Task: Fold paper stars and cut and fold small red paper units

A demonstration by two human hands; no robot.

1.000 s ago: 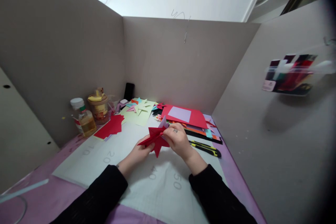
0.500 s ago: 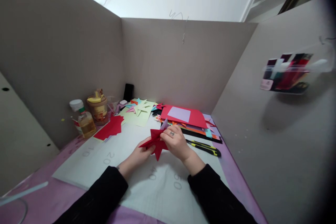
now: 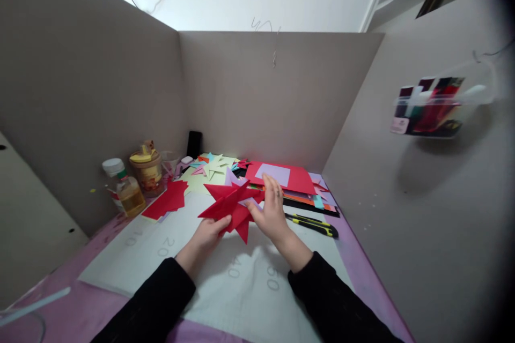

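Red folded-paper star (image 3: 229, 204), with a lilac piece tucked at its centre, is held just above the white gridded cutting mat (image 3: 169, 246) on the worktop. Left hand (image 3: 209, 230) pinches its lower edge in a narrow grip; right hand (image 3: 271, 209) steadies its right side, fingers nearly flat. Yellow-and-black utility knife (image 3: 314, 224) lies just right.

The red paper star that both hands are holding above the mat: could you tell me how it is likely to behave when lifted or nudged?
The red paper star probably weighs very little: the left hand holds it by one point. Its folded points look fairly stiff, yet likely to crease if squeezed. Pushed on the white mat, it would probably slide, not roll.
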